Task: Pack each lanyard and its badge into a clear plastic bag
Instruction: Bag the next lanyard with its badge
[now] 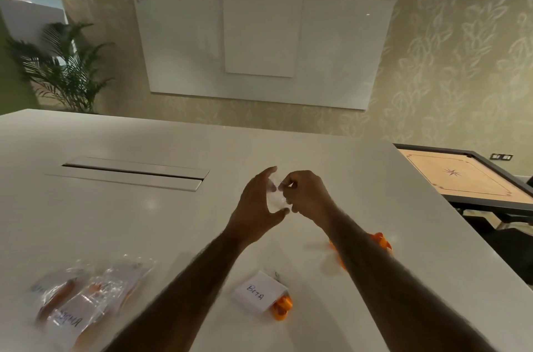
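Head view: over the middle of the desk (115,222), a clear plastic bag (275,193) held between both hands, spanned in the curl of the left hand (256,207) and pinched at its edge by the right hand (305,196). Nearer, unpacked: the "Beta" badge (255,294), orange lanyard (281,307) bunched at its right edge. Risk: clinging film refusing to open, or slipping from the pinch.
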Demonstrator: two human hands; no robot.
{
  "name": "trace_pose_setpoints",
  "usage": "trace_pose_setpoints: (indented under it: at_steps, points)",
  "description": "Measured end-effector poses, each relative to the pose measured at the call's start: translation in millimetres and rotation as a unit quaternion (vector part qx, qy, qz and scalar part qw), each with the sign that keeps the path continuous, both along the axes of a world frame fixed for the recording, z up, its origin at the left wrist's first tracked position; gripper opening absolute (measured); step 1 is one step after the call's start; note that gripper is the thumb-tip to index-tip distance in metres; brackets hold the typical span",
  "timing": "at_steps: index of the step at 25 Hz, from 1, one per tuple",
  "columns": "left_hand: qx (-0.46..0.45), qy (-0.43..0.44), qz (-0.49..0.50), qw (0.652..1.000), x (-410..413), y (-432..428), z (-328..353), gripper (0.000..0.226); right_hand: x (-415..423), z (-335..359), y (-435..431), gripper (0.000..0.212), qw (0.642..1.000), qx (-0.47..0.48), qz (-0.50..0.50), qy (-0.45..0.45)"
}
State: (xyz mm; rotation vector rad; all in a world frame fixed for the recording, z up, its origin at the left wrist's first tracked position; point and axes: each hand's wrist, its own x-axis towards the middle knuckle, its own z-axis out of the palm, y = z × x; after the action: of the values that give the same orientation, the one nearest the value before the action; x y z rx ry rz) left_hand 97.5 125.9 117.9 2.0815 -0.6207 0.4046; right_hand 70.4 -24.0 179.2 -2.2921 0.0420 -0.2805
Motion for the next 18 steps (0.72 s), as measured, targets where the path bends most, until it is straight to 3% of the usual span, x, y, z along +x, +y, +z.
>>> trace_pose_setpoints:
  at_steps: [3, 8, 12, 15, 18]
  points:
    - [-0.007, 0.002, 0.031, 0.999, 4.6, 7.3, 0.2, 0.081, 0.2, -0.7, -4.6, 0.015, 0.998, 0.048, -0.024, 0.014]
    - [0.038, 0.080, -0.075, 0.993, 11.8, 10.5, -3.9, 0.109, -2.6, 4.1, -7.5, 0.015, 0.990, 0.113, 0.068, 0.053]
    - [0.060, 0.047, 0.027, 0.997, 20.2, 29.4, -11.0, 0.084, -7.5, 9.1, -15.5, 0.020, 0.988, 0.136, 0.062, 0.044]
    - [0.118, 0.062, 0.014, 0.991, 16.0, 36.6, -3.4, 0.120, -5.8, 4.9, -18.7, 0.023, 0.989, 0.136, 0.041, 0.035]
    - [0.082, 0.049, -0.064, 0.993, 0.9, 19.2, 8.7, 0.146, -2.9, -1.3, -10.0, 0.022, 0.994, 0.083, 0.036, 0.055]
